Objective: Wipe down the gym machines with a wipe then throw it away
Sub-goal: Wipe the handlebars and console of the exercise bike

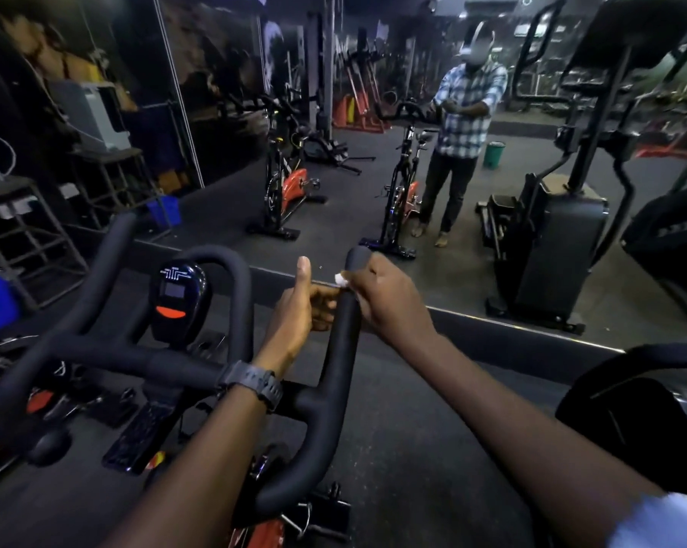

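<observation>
White wipe [340, 279], only a small crumpled corner visible, sits pressed against the right-hand horn of the black handlebar [336, 365], just below the horn's rounded tip. Right hand [389, 300] is curled around that horn from the right side, fingers wrapped over the wipe so that most of it is hidden under the hand. Left hand [294, 310] is on the opposite, left side of the same horn: fingers bent and touching the horn just below the wipe, thumb straight and pointing up; whether these fingers also pinch the wipe cannot be told. Dark wristwatch [255, 383] on the left wrist lies over the handlebar's crossbar. Left of the horn, inside the handlebar's inner loop, stands the bike's black console [177, 300] with a small grey screen and an orange patch beneath. Beyond the handlebar runs a wall mirror [373, 172], its lower edge passing just behind the horn tip. Mirror shows a reflected person in a checked shirt standing at a reflected spin bike, both hands at its bar. A green bucket [493, 154] shows in the mirror to the right of that figure. Right of the handlebar stands a tall black machine [551, 247] at the mirror's base.
</observation>
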### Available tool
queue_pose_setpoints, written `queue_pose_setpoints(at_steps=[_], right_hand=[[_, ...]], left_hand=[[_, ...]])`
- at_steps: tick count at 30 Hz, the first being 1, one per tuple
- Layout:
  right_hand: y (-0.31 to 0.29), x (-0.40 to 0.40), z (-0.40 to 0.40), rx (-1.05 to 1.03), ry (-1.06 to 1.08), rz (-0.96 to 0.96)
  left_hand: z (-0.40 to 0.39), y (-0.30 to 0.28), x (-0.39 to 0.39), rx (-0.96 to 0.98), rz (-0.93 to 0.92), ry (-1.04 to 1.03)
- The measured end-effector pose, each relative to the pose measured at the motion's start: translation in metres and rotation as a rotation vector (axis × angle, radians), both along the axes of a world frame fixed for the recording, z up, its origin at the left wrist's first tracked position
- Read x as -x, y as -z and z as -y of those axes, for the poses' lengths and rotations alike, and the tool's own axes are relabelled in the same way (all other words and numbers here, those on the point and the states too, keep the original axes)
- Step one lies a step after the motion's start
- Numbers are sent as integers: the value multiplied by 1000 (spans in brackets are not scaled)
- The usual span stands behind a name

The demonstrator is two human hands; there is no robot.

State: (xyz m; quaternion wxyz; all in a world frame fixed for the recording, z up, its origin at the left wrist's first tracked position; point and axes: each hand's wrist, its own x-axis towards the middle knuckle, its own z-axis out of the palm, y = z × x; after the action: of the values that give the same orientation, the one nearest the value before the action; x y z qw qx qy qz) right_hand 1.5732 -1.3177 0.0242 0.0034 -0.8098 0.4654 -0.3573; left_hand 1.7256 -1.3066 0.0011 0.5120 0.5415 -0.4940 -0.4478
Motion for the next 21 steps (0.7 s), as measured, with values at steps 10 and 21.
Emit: queue_pose_setpoints(at_steps=[10, 21], right_hand=[[-26, 3, 25, 125, 37, -106], [-10, -1, 29, 201, 46, -89]], left_hand=[[-6, 17, -3, 93, -15, -1], [-20, 17, 4, 314, 166, -42]])
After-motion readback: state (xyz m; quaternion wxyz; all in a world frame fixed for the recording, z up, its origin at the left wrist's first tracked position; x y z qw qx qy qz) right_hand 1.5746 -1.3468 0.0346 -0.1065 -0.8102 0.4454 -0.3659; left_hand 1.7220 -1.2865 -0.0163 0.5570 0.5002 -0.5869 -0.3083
